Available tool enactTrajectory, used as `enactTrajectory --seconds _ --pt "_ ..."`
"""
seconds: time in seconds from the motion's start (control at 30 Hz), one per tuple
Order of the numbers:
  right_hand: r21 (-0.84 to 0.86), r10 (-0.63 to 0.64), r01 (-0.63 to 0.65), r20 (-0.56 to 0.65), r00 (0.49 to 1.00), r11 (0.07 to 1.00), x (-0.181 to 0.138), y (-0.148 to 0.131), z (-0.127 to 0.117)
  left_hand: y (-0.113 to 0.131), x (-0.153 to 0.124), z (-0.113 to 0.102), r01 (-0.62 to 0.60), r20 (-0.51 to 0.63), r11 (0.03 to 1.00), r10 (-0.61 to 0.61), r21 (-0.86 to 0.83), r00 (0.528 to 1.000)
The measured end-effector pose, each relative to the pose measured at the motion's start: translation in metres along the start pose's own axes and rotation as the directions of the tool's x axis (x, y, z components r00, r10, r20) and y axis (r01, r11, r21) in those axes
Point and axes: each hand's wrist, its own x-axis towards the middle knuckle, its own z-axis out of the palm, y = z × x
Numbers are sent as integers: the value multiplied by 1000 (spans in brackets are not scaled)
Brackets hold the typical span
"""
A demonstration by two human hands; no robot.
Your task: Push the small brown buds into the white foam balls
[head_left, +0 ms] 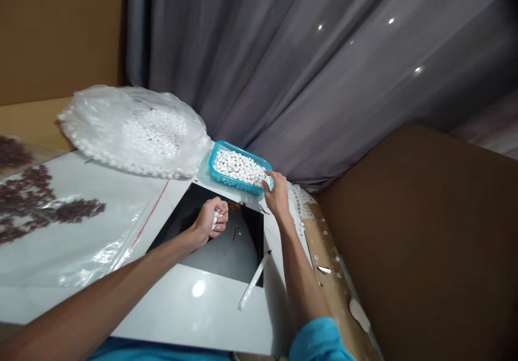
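My left hand (pixel 212 220) is closed over a dark square mat (pixel 220 247), gripping a small bunch of white beads. My right hand (pixel 276 193) reaches to the near right corner of a blue basket (pixel 214 156) filled with white beads (pixel 238 168), its fingers pinched at the rim among the beads. A thin white stick (pixel 254 280) lies on the mat's near right corner.
A large clear plastic bag of white beads (pixel 137 131) lies behind left. Clear bags of dark brown beads (pixel 36 204) are at the left. A brown cardboard panel (pixel 424 231) stands at the right, grey curtain (pixel 324 69) behind. White tabletop (pixel 194 307) lies near me.
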Motion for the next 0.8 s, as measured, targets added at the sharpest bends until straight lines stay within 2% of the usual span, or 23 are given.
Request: enactTrajectory --seconds 0.1,0.23,0.37,0.47,0.53,0.67,0.8 --pt "56 -4 4 2 1000 998 -28 -11 8 1 -1 0 -18 20 997 19 -79 1000" --pt "124 42 -58 133 990 991 -63 -13 21 2 0 4 -26 43 997 29 -73 999" --pt "169 86 -123 211 974 978 -77 -6 35 -3 3 7 -72 -50 981 82 182 995" --pt "178 91 -133 226 970 975 -80 -4 43 -8 4 8 -61 -53 932 86 358 995" --pt "183 97 -139 222 970 973 -80 -4 45 -9 3 9 -35 -45 916 58 399 997" --pt "228 126 -174 211 969 958 -82 -3 42 -5 1 9 42 -11 944 -41 328 999" --pt "328 215 -272 201 956 905 -85 -3 34 0 1 8 44 15 968 -49 248 999"
